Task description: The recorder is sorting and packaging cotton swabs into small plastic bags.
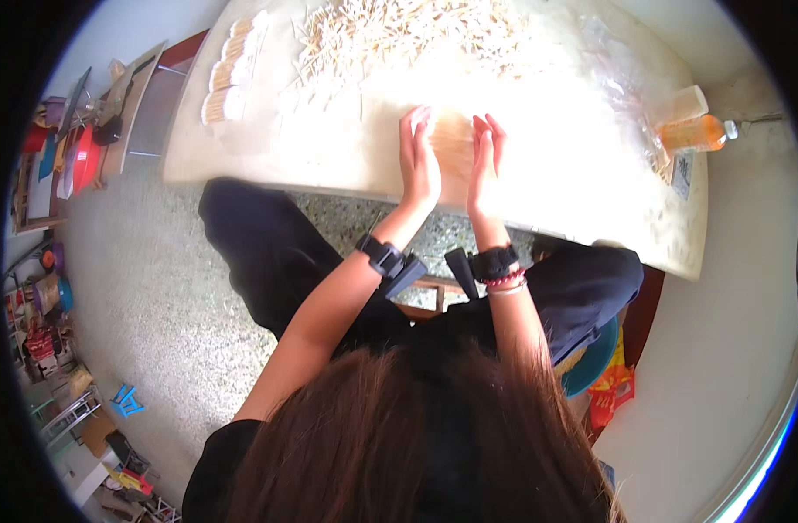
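My left hand [419, 155] and my right hand [484, 164] stand on edge near the table's front edge, palms facing each other and fingers stretched out. Between them lies a flat tan patch [452, 144], seemingly thin wooden sticks side by side; glare blurs its details. Each hand flanks this patch; whether the palms touch it I cannot tell. Farther back, a loose heap of thin tan sticks [399, 39] spreads over the pale table [329, 148]. Several neat bundles of tan sticks with white ends [229, 74] sit in a row at the far left.
At the table's right are crumpled clear plastic [621, 83], a pale cup [685, 103] and a bottle of orange drink [695, 134]. Below right stands a teal basin [595, 362] beside a red and yellow bag [613, 388]. A small blue stool [127, 400] is on the floor at left.
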